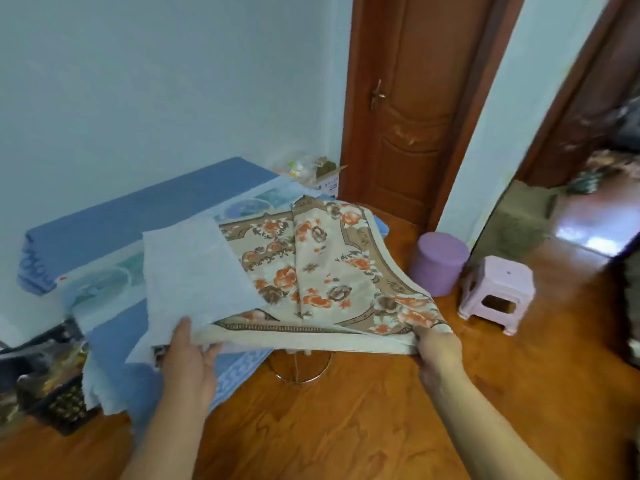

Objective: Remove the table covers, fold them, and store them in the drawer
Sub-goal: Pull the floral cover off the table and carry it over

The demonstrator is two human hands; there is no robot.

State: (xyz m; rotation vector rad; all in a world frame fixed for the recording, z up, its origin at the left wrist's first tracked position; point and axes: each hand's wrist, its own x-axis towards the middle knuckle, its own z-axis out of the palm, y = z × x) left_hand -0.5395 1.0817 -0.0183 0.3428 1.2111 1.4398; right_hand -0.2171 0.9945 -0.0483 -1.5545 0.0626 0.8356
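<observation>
both hands, left (187, 358) and right (437, 349), gripped the floral cover's (332, 265) near corners at frame centre, holding it taut, likely for folding.

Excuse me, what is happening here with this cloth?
A person is folding a beige table cover with orange flowers. The left hand grips its near left edge, where the white underside is turned over, and the right hand pinches the near right corner. The cover is lifted above a surface draped in blue cloth. No drawer is visible.
</observation>
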